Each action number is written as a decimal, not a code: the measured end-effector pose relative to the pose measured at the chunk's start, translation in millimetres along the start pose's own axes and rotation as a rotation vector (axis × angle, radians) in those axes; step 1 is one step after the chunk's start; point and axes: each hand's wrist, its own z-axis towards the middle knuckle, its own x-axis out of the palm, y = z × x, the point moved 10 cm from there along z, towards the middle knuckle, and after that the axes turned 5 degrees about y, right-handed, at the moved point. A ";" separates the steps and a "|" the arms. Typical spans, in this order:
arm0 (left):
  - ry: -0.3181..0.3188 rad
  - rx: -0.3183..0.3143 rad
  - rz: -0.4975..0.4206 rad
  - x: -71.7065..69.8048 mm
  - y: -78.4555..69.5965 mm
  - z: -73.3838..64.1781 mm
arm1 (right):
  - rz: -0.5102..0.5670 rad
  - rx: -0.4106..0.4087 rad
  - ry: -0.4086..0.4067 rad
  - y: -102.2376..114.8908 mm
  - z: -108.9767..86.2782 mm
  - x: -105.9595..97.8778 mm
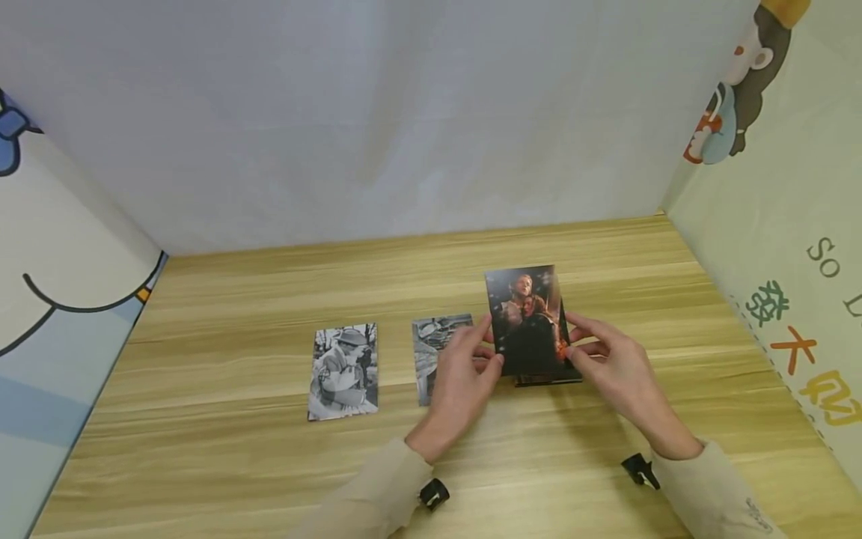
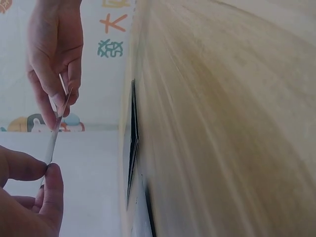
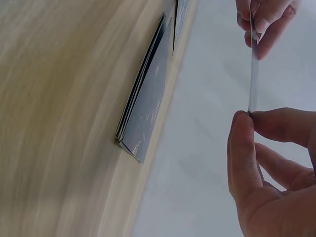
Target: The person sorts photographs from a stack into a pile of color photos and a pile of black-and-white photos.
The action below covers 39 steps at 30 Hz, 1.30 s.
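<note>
In the head view a dark colour photo card (image 1: 530, 322) showing two figures is held up off the table. My left hand (image 1: 465, 378) pinches its left edge and my right hand (image 1: 616, 374) its right edge, each between thumb and fingers. Beneath it lies a small stack of cards (image 3: 145, 94), mostly hidden from above by the held card. A black-and-white photo card (image 1: 431, 352) lies just left, partly covered by my left hand. Farther left rests another black-and-white photo card (image 1: 345, 372) with a hatted figure. The wrist views show the held card (image 2: 53, 138) edge-on.
The wood-grain table (image 1: 222, 329) meets a plain pale wall (image 1: 337, 127) at the back. Printed panels stand at both sides, the right panel (image 1: 761, 247) bearing coloured characters. Black straps (image 1: 434, 494) hang at both sleeves.
</note>
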 end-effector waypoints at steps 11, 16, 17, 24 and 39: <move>-0.012 -0.003 0.002 5.4 4.0 0.9 | -0.022 0.004 -0.009 -6.8 -0.5 -2.0; -0.009 -0.009 -0.003 8.4 5.5 1.1 | -0.032 -0.005 -0.022 -8.2 -0.9 -4.1; -0.007 -0.009 -0.004 9.1 5.8 1.3 | -0.032 -0.006 -0.025 -8.6 -0.9 -4.6; 0.001 -0.003 0.012 13.7 6.9 2.8 | -0.051 -0.002 -0.031 -12.0 -0.2 -6.4; 0.010 -0.022 0.007 19.8 2.8 3.4 | -0.087 0.031 -0.021 -16.7 -0.5 -13.7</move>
